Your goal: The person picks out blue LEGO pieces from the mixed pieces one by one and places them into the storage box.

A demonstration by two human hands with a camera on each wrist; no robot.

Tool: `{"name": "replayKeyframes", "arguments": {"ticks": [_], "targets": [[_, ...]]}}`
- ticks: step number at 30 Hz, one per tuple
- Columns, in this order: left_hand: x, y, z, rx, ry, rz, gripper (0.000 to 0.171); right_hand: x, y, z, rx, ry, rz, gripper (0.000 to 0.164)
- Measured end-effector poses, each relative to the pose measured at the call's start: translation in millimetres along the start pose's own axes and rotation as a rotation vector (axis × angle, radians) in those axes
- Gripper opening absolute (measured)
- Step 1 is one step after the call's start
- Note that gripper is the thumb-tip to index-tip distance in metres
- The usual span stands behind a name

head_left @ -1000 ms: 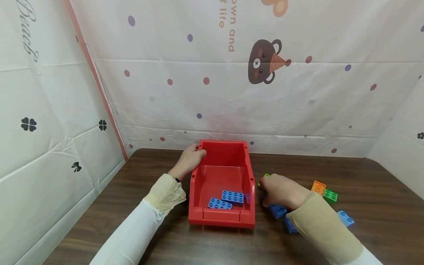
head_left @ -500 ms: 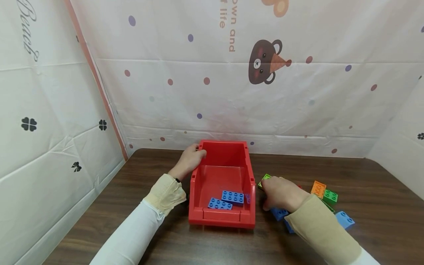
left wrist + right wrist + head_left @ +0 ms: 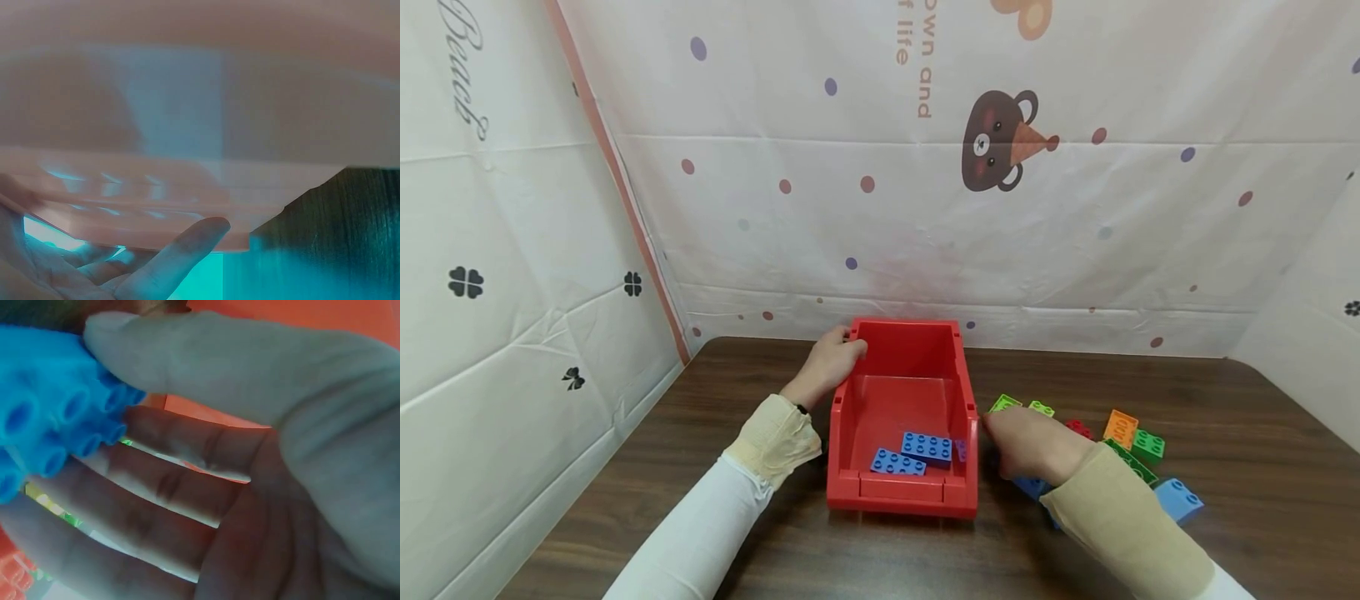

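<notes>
A red plastic bin point(image 3: 917, 504) stands mid-table, with two blue toy bricks point(image 3: 927, 447) and a purple one point(image 3: 960, 449) in its front part. My left hand point(image 3: 833, 362) grips the bin's left wall towards the back, thumb over the rim. In the left wrist view the bin's underside and side fill most of the picture. Beside the bin's right wall my right hand point(image 3: 1033, 442) is low over the table. The right wrist view shows a blue studded brick point(image 3: 50, 394) between its thumb and fingers. From the head view the hand hides most of the blue bricks there.
Behind and right of the right hand lie lime green bricks point(image 3: 1004, 402), a red brick point(image 3: 1079, 428), an orange brick point(image 3: 1121, 429), green bricks point(image 3: 1147, 446) and a light blue brick point(image 3: 1178, 498). A printed cloth wall point(image 3: 775, 225) closes off the table's back.
My right hand and forearm have shifted slightly left, uncovering the red brick, a long green brick and a second lime green one. The left hand and the bin stay put.
</notes>
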State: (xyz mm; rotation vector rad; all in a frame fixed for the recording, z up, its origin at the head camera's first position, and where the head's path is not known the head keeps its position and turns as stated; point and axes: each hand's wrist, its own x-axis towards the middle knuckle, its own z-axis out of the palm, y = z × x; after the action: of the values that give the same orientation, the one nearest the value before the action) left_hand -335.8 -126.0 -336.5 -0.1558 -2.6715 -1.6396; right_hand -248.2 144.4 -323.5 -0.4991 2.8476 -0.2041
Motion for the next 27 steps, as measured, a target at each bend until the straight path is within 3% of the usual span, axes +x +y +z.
{"name": "replayKeyframes", "arguments": {"ticks": [6, 27], "targets": [[0.5, 0.2, 0.0, 0.006, 0.006, -0.002, 0.030, 1.7, -0.6, 2.0, 0.048, 0.017, -0.038, 0.039], [2.0, -0.6, 0.0, 0.011, 0.008, 0.004, 0.031, 2.8, 0.5, -0.9, 0.016, -0.006, -0.023, 0.041]]}}
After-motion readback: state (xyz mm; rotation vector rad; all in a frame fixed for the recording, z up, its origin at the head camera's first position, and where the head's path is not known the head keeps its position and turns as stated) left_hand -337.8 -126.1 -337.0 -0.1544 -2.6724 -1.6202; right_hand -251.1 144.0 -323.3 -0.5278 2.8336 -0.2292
